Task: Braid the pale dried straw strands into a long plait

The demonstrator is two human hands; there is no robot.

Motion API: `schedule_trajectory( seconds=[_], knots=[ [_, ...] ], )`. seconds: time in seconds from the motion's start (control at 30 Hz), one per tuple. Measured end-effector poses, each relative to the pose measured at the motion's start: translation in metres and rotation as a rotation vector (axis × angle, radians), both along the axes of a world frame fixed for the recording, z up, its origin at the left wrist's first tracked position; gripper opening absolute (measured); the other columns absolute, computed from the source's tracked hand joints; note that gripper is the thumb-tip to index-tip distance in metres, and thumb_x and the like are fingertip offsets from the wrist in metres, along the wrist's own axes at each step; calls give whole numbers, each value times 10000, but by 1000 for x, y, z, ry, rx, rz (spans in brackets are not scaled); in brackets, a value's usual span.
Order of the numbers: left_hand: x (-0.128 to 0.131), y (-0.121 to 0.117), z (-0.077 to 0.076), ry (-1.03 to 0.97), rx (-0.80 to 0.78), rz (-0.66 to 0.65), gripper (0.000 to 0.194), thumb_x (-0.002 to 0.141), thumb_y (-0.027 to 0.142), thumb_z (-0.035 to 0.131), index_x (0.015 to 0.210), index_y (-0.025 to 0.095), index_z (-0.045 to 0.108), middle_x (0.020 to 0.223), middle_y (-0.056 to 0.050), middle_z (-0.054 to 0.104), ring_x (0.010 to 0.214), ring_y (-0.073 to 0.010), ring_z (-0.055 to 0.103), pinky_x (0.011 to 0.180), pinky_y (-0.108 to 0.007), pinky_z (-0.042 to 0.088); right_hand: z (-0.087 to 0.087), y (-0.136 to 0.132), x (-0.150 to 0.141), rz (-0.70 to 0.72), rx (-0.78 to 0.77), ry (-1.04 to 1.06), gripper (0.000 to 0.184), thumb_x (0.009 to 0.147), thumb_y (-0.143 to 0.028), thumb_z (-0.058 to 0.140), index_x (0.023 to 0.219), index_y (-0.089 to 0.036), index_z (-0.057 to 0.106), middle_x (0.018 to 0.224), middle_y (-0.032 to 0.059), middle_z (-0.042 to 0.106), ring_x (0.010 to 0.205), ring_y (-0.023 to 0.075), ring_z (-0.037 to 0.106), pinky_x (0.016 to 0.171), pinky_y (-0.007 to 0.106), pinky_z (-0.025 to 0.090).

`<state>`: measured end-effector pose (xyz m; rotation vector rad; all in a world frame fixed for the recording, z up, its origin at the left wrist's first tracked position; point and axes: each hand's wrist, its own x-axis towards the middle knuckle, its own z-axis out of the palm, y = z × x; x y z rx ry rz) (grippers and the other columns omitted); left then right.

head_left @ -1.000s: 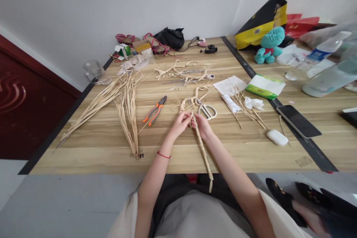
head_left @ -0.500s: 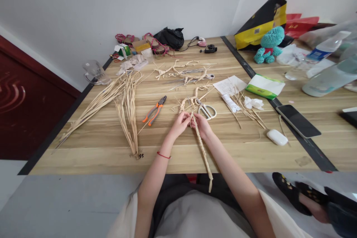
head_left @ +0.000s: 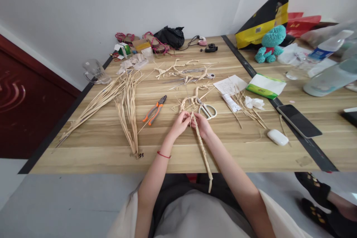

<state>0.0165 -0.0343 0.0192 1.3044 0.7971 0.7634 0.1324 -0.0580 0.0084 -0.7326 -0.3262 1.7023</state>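
Observation:
A pale strip-wrapped stem runs from between my hands down past the table's front edge. My left hand pinches its upper end, where a loose strip stands out. On the other side, my right hand has its fingers closed around the same stem. Just beyond the hands lie a curved wrapped branch and white-handled scissors. Pliers with orange and grey handles rest to the left. Fingertips are partly hidden by the stem.
Bundles of dry strips spread across the left. Farther back lie more wrapped branches. A tube, a phone, a white case, bottles and a turquoise doll are on the right. A glass mug stands far left.
Both hands stay nearly in place on the stem. At the lower right, another person's feet have shifted to the right and down.

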Motion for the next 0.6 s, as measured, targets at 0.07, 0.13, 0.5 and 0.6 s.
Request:
schedule_trajectory(
  seconds=[0.07,0.13,0.5,0.6],
  knots=[
    [0,0,-1,2,1,-2,165,792,311,551,814,181,452,715,0,583,577,-98,562,506,-204,439,-1,1,0,2,-2,2,127,768,-233,525,661,-168,502,458,-39,435,373,60,371,327,154,305],
    [0,0,-1,6,1,-1,172,789,320,554,812,182,454,714,-1,584,584,-102,566,508,-207,440,-2,1,0,4,-5,0,126,765,-236,526,660,-171,499,458,-40,432,371,62,370,323,158,303],
    [0,3,-6,8,36,0,191,784,334,558,810,176,453,688,5,576,565,-89,544,509,-196,425,-6,3,1,-1,0,5,127,769,-239,513,668,-163,509,466,-34,444,383,64,377,327,156,294],
    [0,3,-7,15,42,4,212,780,355,564,807,176,454,680,6,573,553,-86,536,504,-195,419,-6,3,1,6,1,3,121,766,-233,516,666,-166,507,463,-35,443,383,66,376,326,158,294]
  ],
)
